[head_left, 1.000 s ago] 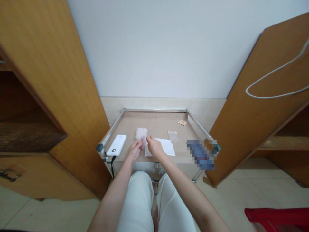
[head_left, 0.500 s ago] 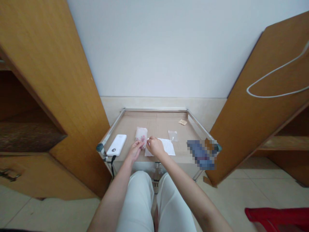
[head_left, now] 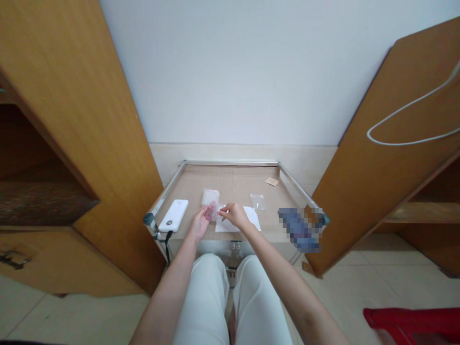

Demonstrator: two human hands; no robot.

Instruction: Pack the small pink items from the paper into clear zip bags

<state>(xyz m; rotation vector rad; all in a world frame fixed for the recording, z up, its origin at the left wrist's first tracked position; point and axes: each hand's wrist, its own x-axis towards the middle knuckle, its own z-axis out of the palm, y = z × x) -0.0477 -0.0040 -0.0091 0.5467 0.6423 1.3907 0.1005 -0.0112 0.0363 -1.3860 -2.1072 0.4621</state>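
Head view, looking down over white trousers (head_left: 204,302) at a steel-framed table (head_left: 230,163) topped with cardboard. The left hand (head_left: 199,224) is curled, its fingers closed on a small clear packet (head_left: 211,211) with something pink inside, near the middle of the table. The right hand (head_left: 235,215) sits just beside it, fingers pinched almost shut over a white paper sheet (head_left: 237,222); whether they grip anything is too small to tell. Right behind the packet lies a whitish plastic bag (head_left: 210,196), and to the left a white power bank (head_left: 173,215) rests near the table's edge. Farther right are a small clear bag (head_left: 258,201) and, toward the back, a tan card (head_left: 271,181) — a pixelated patch (head_left: 299,230) hides the front right corner. Open wooden cabinet doors (head_left: 395,158) stand on either side, with a red plastic object (head_left: 409,326) on the tiled floor (head_left: 345,292).
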